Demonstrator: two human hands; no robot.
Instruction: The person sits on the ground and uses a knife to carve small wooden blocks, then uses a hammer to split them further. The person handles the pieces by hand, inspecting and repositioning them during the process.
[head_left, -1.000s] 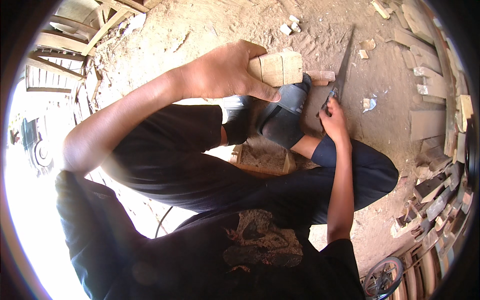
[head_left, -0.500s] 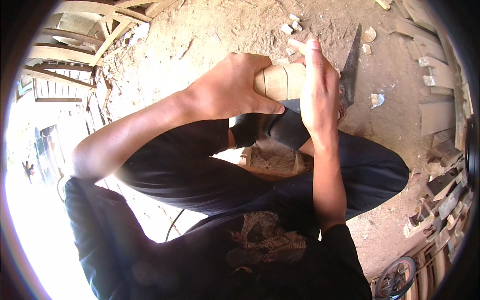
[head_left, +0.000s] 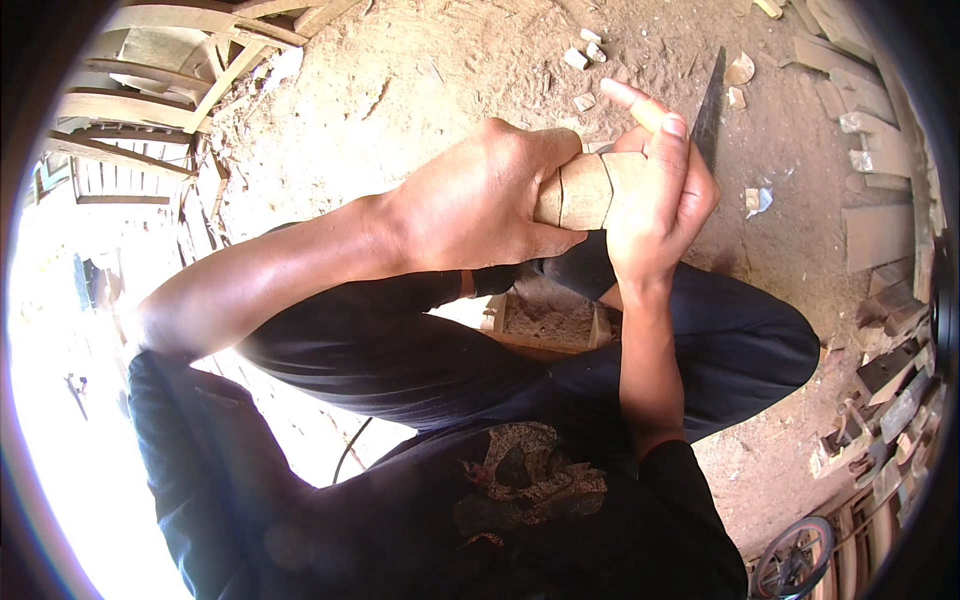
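Observation:
Between my hands is a pale wooden block (head_left: 578, 195), with dark curved lines running across it. My left hand (head_left: 490, 195) wraps its left end, the thumb along the near side. Around the right end closes my right hand (head_left: 655, 200), its thumb on top and the index finger pointing out past the far side. Both ends of the block are hidden by my hands. Beyond my right hand the dark blade of a saw (head_left: 710, 110) shows on the dirt; the rest of it is covered by the hand.
Small wood offcuts (head_left: 575, 58) lie on the dirt ahead, with a round chip (head_left: 740, 69) near the blade tip. Stacked boards (head_left: 880, 240) line the right side. Wooden frames (head_left: 150, 100) stand at far left. A wheel (head_left: 792, 556) is at lower right. My crossed legs (head_left: 400, 320) are below.
Both hands have shifted slightly right and nearer to me with the block. My right hand has turned, its index finger now stretched out, and it covers the saw's lower part.

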